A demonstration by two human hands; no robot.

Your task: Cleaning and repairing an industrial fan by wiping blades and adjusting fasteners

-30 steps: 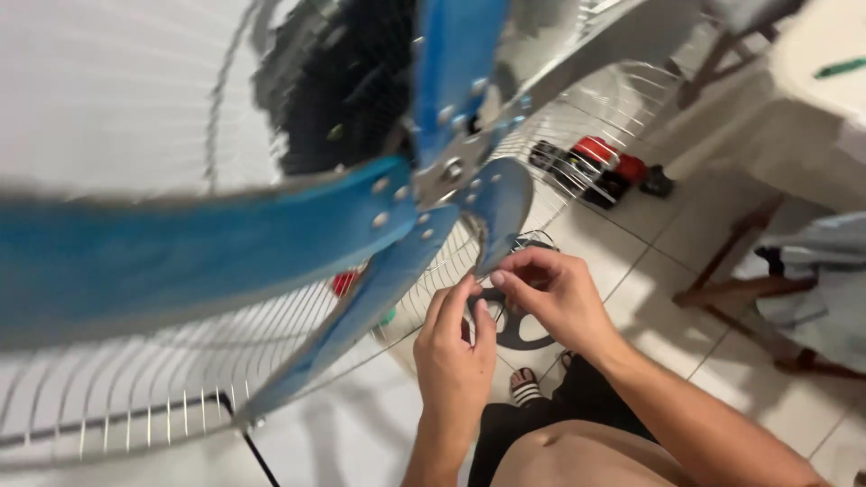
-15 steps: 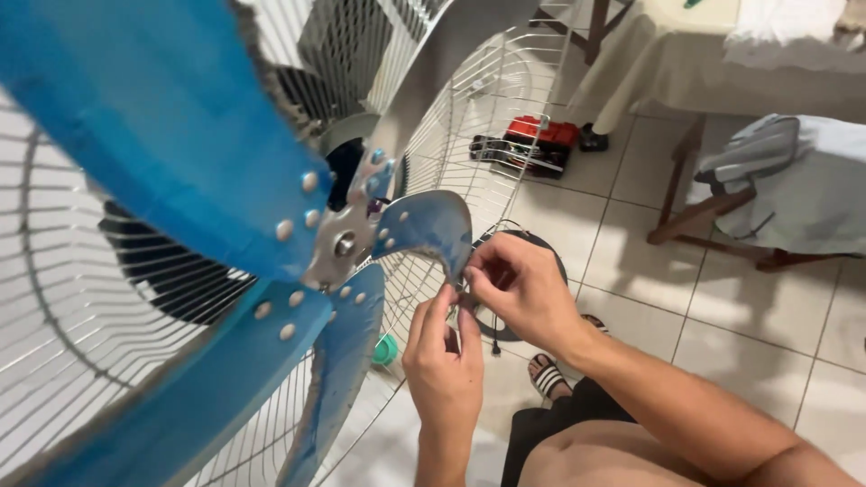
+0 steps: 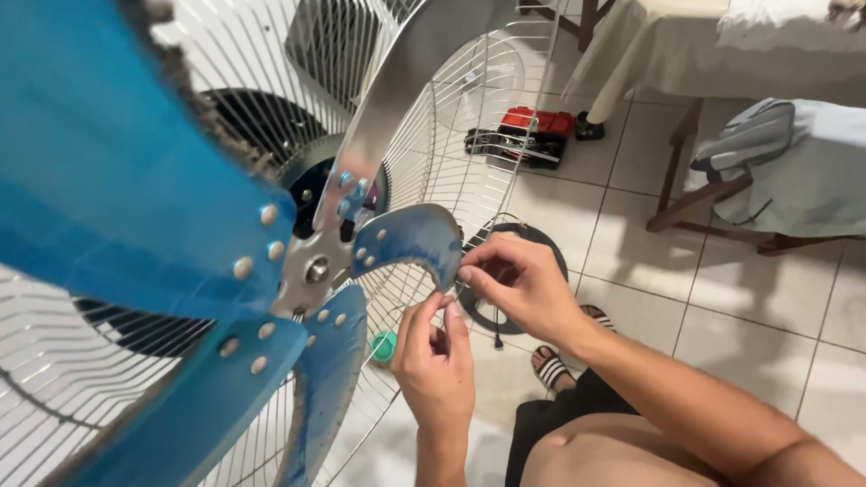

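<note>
Fan blades (image 3: 135, 207): blue plastic, broad, curved, dust-fringed edges, riveted to shiny metal hub (image 3: 316, 269). Wire guard (image 3: 451, 135): thin chromed rods, domed, behind blades. Left hand (image 3: 435, 356): fingers together, pinching something small, too small to tell, just below blade tip. Right hand (image 3: 523, 287): fingers pinched at blade tip edge, touching it. Floor (image 3: 722, 298): glossy pale tiles.

Two hands close together

The left hand (image 3: 435, 359) points up with pinched fingers; the right hand (image 3: 516, 287) reaches in, fingertips pinched too.
</note>
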